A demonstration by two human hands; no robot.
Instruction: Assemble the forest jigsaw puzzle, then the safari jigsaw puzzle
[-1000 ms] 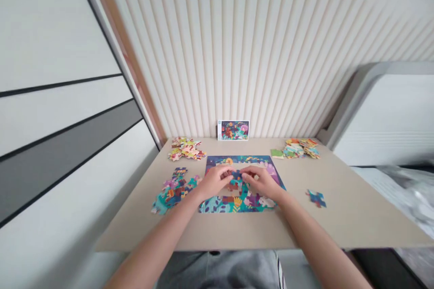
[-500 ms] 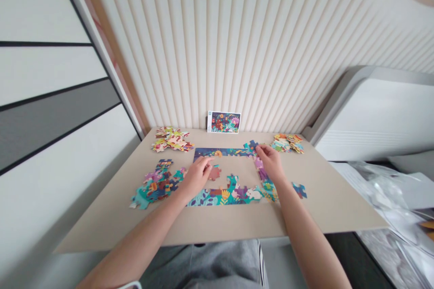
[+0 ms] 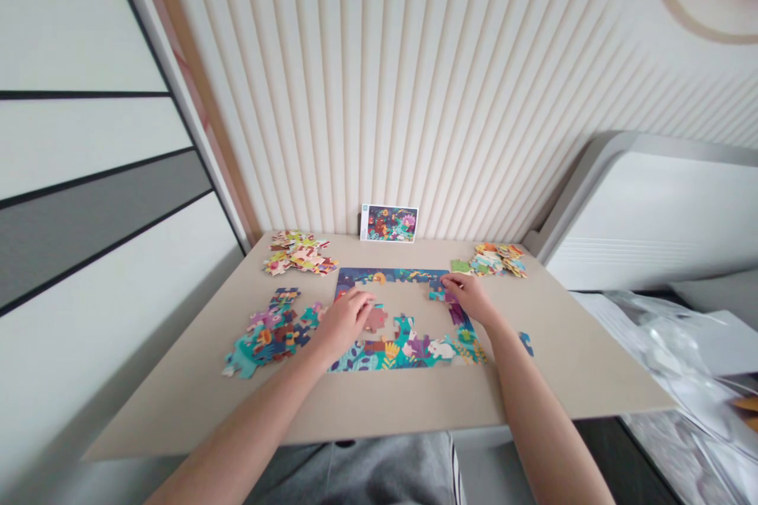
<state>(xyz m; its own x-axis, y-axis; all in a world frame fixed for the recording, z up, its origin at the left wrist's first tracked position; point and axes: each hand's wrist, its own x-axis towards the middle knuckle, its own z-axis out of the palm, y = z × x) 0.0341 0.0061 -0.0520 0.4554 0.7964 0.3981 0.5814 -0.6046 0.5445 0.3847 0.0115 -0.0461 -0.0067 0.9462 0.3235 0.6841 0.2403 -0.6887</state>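
Note:
A partly assembled jigsaw puzzle (image 3: 391, 360) lies on the table as a frame of joined pieces around a bare middle. At its upper right inner corner, my right hand (image 3: 470, 298) pinches a blue-teal puzzle piece (image 3: 437, 289), which touches or overlaps the border. My left hand (image 3: 347, 321) lies over the left side of the frame with its fingers loosely stretched and nothing visible in them. Close to its fingertips is a reddish-pink piece (image 3: 376, 319) inside the frame. My left hand covers part of the left border.
Loose pieces form a pile (image 3: 266, 335) at left, another (image 3: 299, 254) at back left and a third (image 3: 500, 259) at back right. A picture card (image 3: 388, 223) leans against the ribbed wall. One blue piece (image 3: 526, 343) lies beside my right forearm.
My right hand has brought the blue-teal piece from above the top right corner down to the frame's inner corner. My left hand stays nearly in place. The camera view has shifted slightly.

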